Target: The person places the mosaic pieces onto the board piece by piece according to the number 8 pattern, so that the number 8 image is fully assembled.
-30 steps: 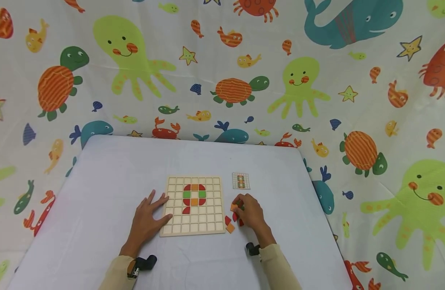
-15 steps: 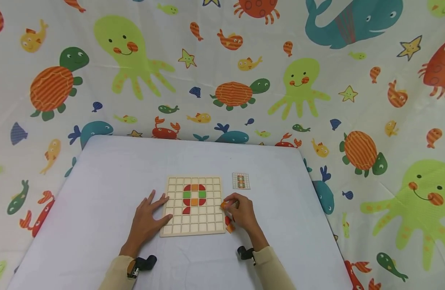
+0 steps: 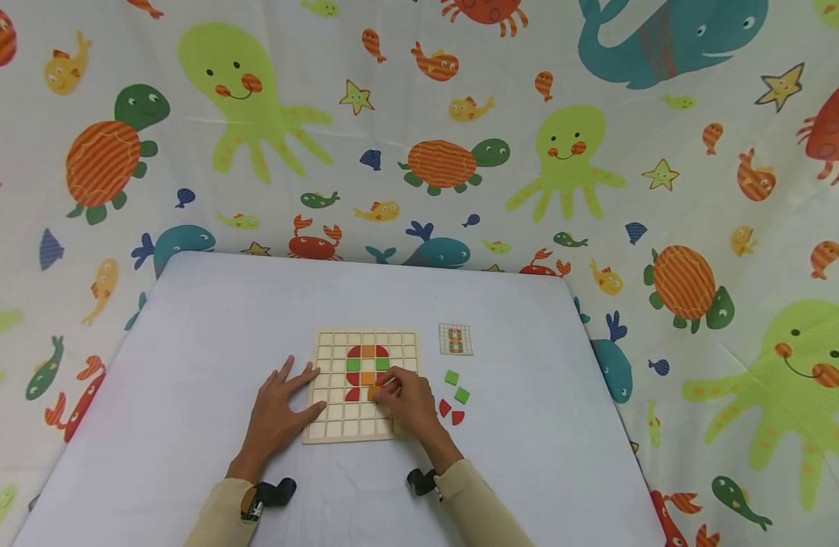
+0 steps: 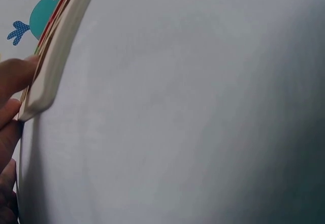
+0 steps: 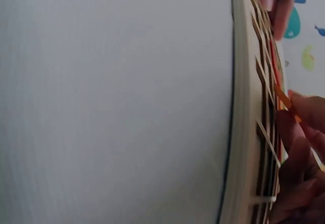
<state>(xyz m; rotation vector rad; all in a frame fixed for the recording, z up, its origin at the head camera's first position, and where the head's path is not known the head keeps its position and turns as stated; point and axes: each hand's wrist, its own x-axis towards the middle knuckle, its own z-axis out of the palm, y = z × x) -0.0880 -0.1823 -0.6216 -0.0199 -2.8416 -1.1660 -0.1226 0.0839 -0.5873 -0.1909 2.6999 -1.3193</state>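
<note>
A light wooden grid board (image 3: 344, 429) lies on the white table. Its cells hold red quarter-round tiles (image 3: 353, 352), orange square tiles (image 3: 368, 351) and green square tiles (image 3: 382, 365) in a ring, with another red tile (image 3: 352, 395) below. My right hand (image 3: 412, 403) pinches an orange square tile (image 5: 287, 102) between thumb and fingertips, tilted at a cell beside that lower red tile. With fingers spread, my left hand (image 3: 275, 410) rests against the board's left edge; the left wrist view shows its thumb (image 4: 20, 74) on the rim.
Right of the board lie two loose green tiles (image 3: 462, 395) and two red quarter-round tiles (image 3: 458, 417). A small card (image 3: 455, 339) with a printed coloured grid pattern lies behind them. A curtain (image 3: 392, 251) printed with sea animals hangs beyond the table.
My right hand has moved left from the loose tiles onto the board, carrying the orange tile. Loose green and red tiles have come into view behind it. My left hand stays put.
</note>
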